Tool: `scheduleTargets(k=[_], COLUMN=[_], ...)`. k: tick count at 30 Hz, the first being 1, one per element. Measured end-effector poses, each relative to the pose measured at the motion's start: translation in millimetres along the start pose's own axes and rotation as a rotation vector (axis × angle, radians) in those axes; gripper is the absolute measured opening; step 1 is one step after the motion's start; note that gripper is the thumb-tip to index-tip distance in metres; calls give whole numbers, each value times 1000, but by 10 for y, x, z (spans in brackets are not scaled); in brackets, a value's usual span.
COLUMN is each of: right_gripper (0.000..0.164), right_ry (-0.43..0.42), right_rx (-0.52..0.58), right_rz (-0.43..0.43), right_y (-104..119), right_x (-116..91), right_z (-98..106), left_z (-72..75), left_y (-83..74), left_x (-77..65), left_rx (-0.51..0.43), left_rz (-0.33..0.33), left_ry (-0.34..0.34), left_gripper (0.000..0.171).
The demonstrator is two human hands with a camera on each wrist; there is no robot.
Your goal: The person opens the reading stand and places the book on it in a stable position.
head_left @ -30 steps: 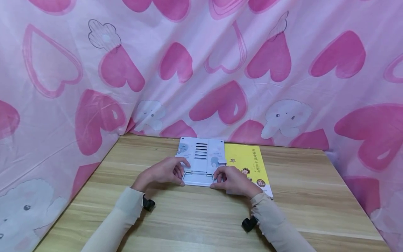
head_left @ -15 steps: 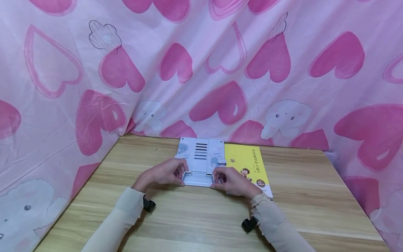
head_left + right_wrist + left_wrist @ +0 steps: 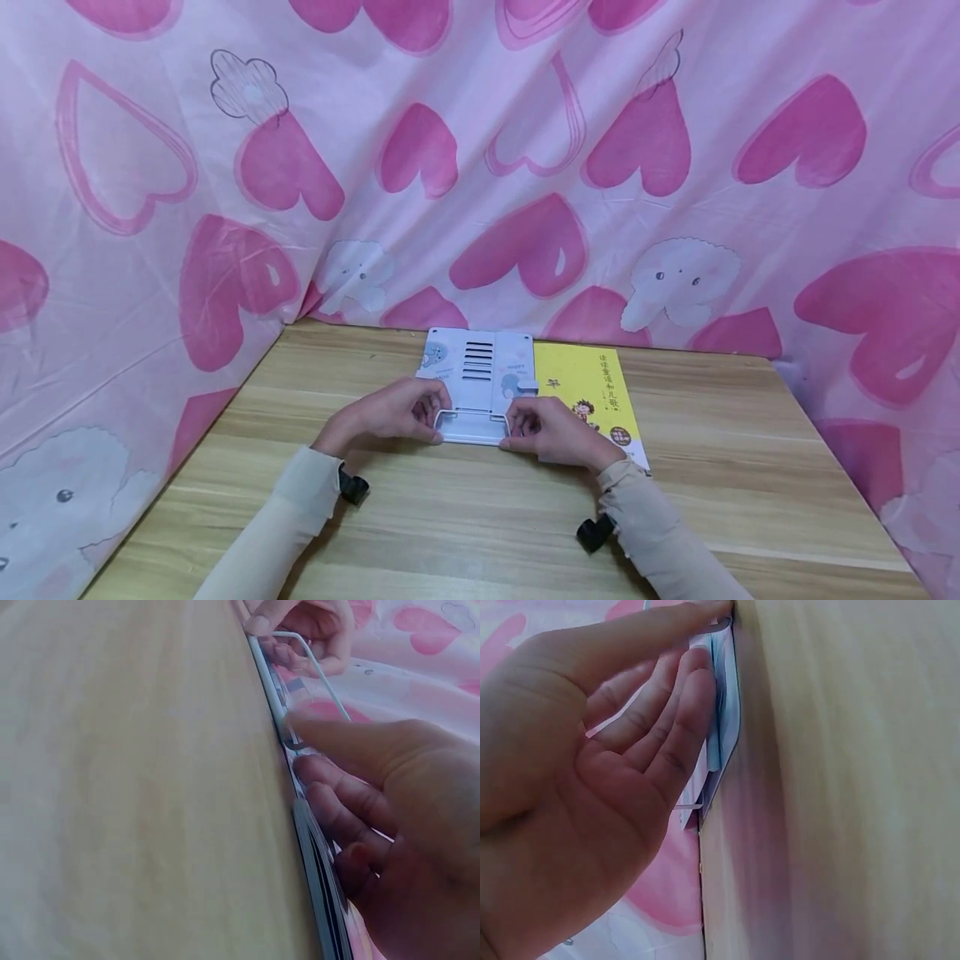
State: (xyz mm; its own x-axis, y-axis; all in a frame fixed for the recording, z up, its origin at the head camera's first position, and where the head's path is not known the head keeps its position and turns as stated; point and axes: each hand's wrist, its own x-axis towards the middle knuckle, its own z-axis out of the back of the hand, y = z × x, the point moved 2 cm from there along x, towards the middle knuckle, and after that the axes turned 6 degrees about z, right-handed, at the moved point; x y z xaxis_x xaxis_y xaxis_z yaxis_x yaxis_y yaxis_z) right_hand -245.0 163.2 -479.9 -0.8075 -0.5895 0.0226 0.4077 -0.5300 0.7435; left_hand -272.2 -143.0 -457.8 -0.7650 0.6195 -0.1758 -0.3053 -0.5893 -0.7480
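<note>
A pale blue book stand [image 3: 480, 367] with a column of slots and cartoon prints lies flat on the table in the head view. Along its near edge runs a thin wire frame [image 3: 480, 412], which in the right wrist view stands raised off the panel [image 3: 321, 671]. My left hand [image 3: 393, 408] pinches the frame's left end, thumb low at the near edge. At the right end, my right hand [image 3: 558, 431] pinches likewise, with thumb and curled fingers. The left wrist view shows the left palm [image 3: 577, 780] beside the stand's edge; the fingertips' contact is partly hidden.
A yellow book [image 3: 585, 383] with a cartoon child on its cover lies right of the stand, partly under it and the right hand. The wooden table [image 3: 450, 525] meets a pink heart-print curtain [image 3: 517, 242] at the back and left.
Both hands stay at the near corners of the book stand. Their fingers have drawn in a little around the wire frame's ends; the stand and the yellow book have not moved.
</note>
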Motion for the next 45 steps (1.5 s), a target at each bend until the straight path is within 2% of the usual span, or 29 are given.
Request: scheduleTargets(k=[3,6,8,10,13,15,17,21,24,28,33,39,45], right_gripper=[17,18,18,17,27,40,50,49,48,46,43,44,54], right_ry=[-42,-150,-252,-344,-398,-381,-352,-324,-311,-284,-269,-228,-198], right_rx=[51,103,129,144,153,151,150,151,126,78,67,39,25], right_rz=[-9,-27,-50,-108,-217,-283,-311,-309,-301,-263,-226,-191,-187], right_y=[-23,-86,-139,-203,-279,-316,-322,-308,-288,-259,-246,-209,-211], right_x=[-3,0,4,3,-1,-2,-2,2,1,-12,-29,-48,-63], right_z=[35,81,119,157,198,211,216,223,227,219,196,208,233], left_z=[0,11,28,49,74,85,93,104,100,79,63,64,60], left_y=[7,1,-1,-2,26,49,75,102,114,121,127,121,116], left_x=[5,17,21,31,46,57,56,38,33,46,55,53,42], left_rx=[-4,-1,4,14,22,23,21,4,6,21,-26,-59,-108], left_rz=[1,-13,-11,-1,51,87,122,170,203,241,288,298,291], left_ry=[-34,-103,-169,-252,-372,-433,-475,-527,-534,-509,-517,-562,-592], left_gripper=[18,12,12,13,20,25,30,37,39,38,38,31,28])
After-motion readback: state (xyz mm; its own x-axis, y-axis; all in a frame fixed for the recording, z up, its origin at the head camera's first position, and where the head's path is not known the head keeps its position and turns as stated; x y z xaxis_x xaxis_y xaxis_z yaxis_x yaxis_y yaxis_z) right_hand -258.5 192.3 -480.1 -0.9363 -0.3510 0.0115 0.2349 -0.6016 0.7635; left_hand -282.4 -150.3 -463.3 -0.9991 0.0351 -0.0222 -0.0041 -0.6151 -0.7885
